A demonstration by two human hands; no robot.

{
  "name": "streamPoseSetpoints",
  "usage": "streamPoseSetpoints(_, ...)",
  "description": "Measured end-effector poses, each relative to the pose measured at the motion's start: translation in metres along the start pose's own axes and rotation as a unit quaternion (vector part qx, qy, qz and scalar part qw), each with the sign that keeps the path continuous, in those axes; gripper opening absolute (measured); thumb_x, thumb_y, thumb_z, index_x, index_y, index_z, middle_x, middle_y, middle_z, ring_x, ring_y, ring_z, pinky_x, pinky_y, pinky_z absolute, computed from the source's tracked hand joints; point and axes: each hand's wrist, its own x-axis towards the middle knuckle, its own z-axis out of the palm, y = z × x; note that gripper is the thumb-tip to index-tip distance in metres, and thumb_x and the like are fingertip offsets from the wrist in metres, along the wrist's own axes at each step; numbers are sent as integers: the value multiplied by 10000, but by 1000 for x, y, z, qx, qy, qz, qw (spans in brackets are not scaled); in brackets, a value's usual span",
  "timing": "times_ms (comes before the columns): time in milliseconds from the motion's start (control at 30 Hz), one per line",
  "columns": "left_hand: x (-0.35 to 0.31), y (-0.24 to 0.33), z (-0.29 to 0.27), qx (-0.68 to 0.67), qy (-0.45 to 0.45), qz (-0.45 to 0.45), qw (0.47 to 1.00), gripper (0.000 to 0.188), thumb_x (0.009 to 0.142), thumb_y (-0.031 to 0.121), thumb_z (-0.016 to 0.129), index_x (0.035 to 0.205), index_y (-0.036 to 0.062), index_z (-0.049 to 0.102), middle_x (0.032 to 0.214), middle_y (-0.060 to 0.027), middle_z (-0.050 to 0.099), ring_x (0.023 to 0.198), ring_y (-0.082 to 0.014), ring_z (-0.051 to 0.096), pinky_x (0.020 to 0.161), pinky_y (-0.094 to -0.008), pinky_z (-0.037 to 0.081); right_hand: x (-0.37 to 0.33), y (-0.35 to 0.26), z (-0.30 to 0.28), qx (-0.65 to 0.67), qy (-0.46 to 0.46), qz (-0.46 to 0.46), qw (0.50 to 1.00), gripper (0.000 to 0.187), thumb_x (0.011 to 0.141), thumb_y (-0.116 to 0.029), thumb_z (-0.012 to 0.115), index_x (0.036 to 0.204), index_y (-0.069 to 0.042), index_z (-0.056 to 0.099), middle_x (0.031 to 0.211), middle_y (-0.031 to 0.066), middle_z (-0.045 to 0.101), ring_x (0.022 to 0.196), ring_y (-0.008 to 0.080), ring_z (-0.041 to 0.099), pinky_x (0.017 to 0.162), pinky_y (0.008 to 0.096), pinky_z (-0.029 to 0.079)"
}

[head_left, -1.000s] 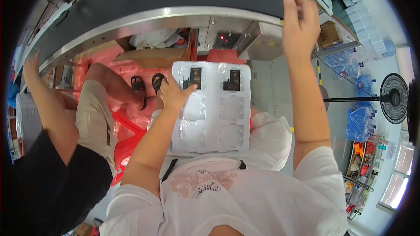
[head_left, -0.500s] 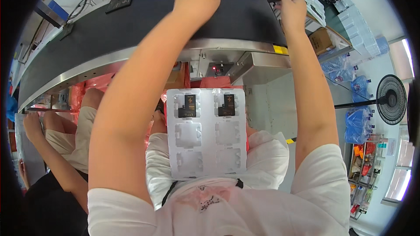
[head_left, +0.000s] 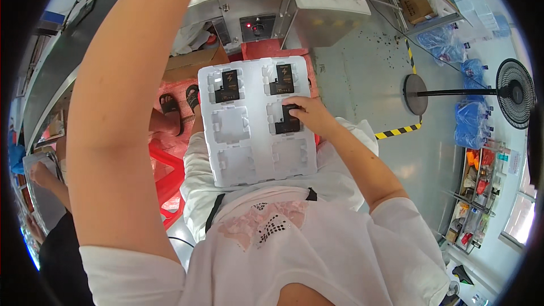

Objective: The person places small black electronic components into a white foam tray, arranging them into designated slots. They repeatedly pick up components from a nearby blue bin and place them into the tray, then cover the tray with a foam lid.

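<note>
Fingers [head_left: 296, 112] of the right hand [head_left: 309, 114] pinch a black part [head_left: 287, 123]
It lies under the fingertips in the white tray [head_left: 256, 156]'s right middle pocket, long axis toward the far edge; left hand unseen

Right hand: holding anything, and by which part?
The right hand pinches a black part at its upper right edge, over a tray pocket. The left hand is out of view.

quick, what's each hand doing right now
Left hand: out of view; only the raised arm shows.
Right hand: fingers closed on a small black part, set in a pocket of the white tray.
</note>
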Motion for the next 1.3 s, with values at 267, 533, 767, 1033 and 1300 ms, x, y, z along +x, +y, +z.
streamPoseSetpoints(267,-152,32,-42,-452,-85,-292,838,266,857,186,634,1071,29,639,898,-11,648,801,-75,571,707,-233,460,-23,6,34,-417,188,-157,875,347,804,-146,631,1150,-145,606,1122,116,530,1041,297,482,882,437,406)
streamPoseSetpoints(533,-308,51,45,-441,-231,-415,761,230,848,150,631,1035,18,655,888,-46,647,784,-121,587,685,-264,469,-58,29,71,-495,191,-195,825,363,824,-245,613,1160,-108,590,1287,120,447,1186,341,392,962,525,321)
streamPoseSetpoints(767,-354,95,89,-157,-94,-285,941,187,769,165,671,937,83,681,1102,-83,568,995,-292,508,856,-436,389,-42,-10,35,-335,228,-207,890,299,834,-181,620,1108,-65,602,1259,185,453,1148,345,438,953,454,369)
streamPoseSetpoints(1033,-367,100,80,-63,-67,-270,958,536,780,163,660,1273,90,461,1330,-181,374,1214,-367,364,1007,-480,294,48,-193,-98,-278,479,-415,722,324,815,-218,669,1053,-7,610,1112,177,548,1079,315,502,911,405,409)
streamPoseSetpoints(1300,-161,31,-4,-126,293,-74,945,253,804,-33,566,1038,47,622,1111,-141,574,1056,-298,525,904,-376,409,213,-208,-194,-1,387,9,922,787,706,-451,749,1214,97,502,1321,272,424,1227,316,418,988,407,345)
